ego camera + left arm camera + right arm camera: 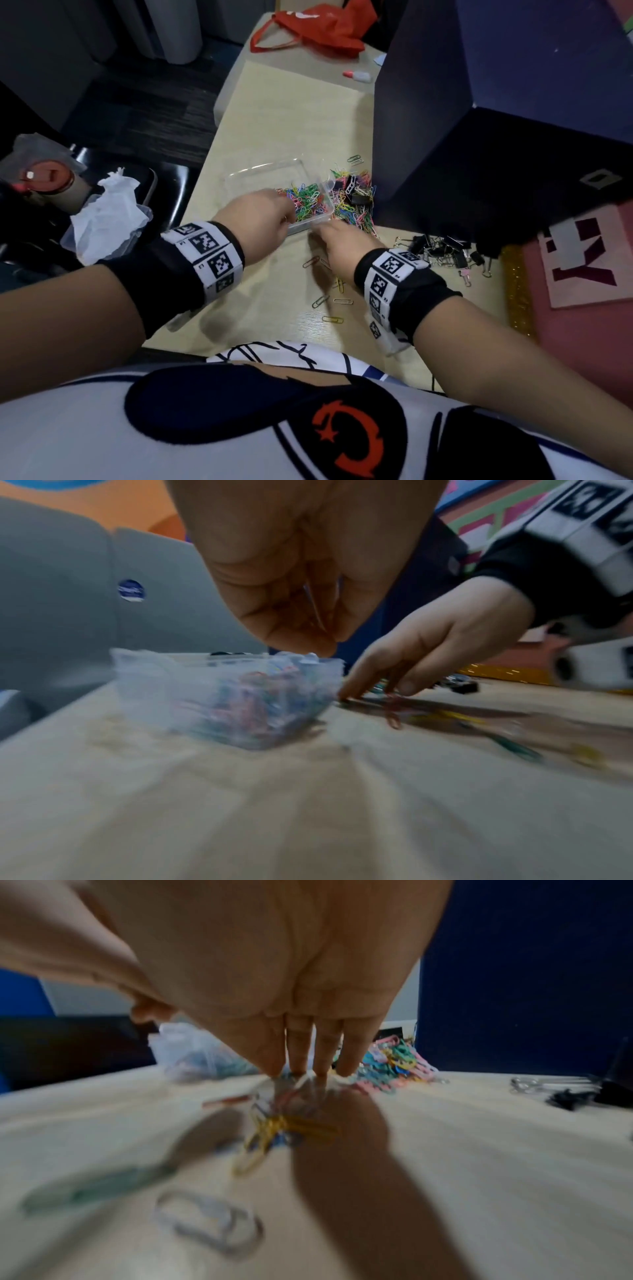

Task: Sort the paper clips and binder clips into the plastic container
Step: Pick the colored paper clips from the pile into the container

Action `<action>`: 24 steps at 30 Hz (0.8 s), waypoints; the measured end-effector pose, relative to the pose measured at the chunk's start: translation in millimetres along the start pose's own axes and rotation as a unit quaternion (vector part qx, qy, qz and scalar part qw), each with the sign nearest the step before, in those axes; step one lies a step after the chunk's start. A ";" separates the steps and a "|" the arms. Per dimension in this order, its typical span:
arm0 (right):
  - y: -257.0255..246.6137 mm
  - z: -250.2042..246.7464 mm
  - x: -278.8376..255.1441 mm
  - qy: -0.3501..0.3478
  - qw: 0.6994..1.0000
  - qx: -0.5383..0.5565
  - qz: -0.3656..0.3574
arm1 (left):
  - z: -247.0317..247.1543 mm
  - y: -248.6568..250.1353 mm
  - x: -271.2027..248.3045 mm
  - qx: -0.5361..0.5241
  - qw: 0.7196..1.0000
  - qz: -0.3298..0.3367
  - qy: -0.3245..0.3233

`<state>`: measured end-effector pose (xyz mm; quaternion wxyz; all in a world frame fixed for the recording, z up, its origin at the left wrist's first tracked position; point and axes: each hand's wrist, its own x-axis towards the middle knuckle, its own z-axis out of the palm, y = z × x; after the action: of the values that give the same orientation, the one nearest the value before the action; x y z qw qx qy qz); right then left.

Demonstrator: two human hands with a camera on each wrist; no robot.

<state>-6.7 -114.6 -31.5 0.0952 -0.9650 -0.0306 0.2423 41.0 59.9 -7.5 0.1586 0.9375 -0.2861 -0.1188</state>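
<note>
My left hand (260,216) pinches something thin over the clear plastic container (270,173) of coloured paper clips (306,202) mid-desk, while my right hand's (342,246) straight fingers (298,1047) press loose clips.

One plastic container (263,171), two hands, countless paper clips (306,202).

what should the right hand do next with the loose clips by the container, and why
Probably drag the clips under the right hand toward the container and lift them in. Its straight fingertips press on loose paper clips on the desk just outside the container's near corner. The left hand, fingers bunched, is over the container, which already holds coloured clips.
</note>
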 end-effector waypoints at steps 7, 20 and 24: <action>21.2 25.7 -24.6 0.031 0.996 -0.040 -0.075 | 36.2 25.3 -3.6 0.096 0.981 0.079 -0.146; 17.8 49.3 -55.9 0.047 0.997 0.060 0.000 | 49.7 32.1 7.9 0.212 0.959 0.075 -0.172; 14.3 44.9 -48.0 0.049 0.996 0.056 0.048 | 45.8 30.1 0.1 0.237 0.955 0.060 -0.170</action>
<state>-70.0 -126.1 -51.0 0.1392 -0.9691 0.0342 0.2008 11.8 25.6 -38.7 -0.1128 0.8952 -0.3842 -0.1955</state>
